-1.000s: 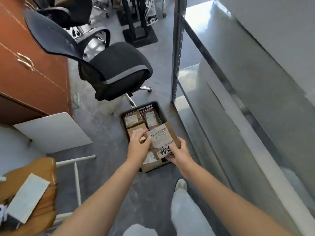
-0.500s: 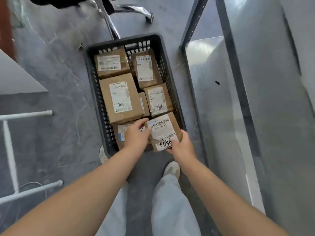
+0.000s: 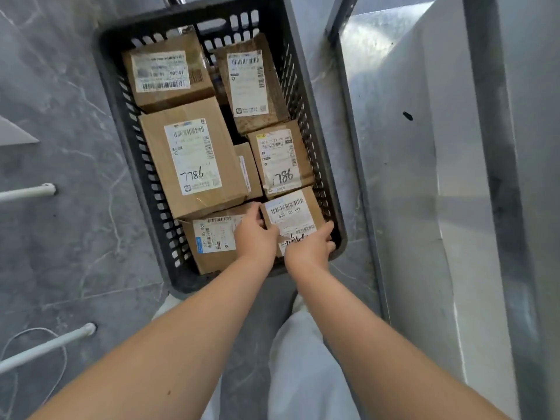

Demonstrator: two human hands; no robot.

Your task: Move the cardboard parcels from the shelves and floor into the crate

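Observation:
A black slotted plastic crate point(image 3: 127, 95) stands on the grey floor and holds several brown cardboard parcels with white labels. The largest parcel point(image 3: 194, 159), marked 7786, lies in the middle left. A small labelled parcel point(image 3: 292, 215) sits in the crate's near right corner, between both my hands. My left hand point(image 3: 254, 234) grips its left side and my right hand point(image 3: 309, 248) grips its near right edge. Another parcel point(image 3: 212, 241) lies just left of my left hand, partly under it.
A metal shelving unit point(image 3: 403, 177) with a grey upright runs along the right, close to the crate. White tube legs point(image 3: 45, 348) stick out at the left. My light trouser leg point(image 3: 303, 359) is below the crate.
I have leaned down closer to the crate. The small parcel has gone lower into the near right corner, still held by both hands.

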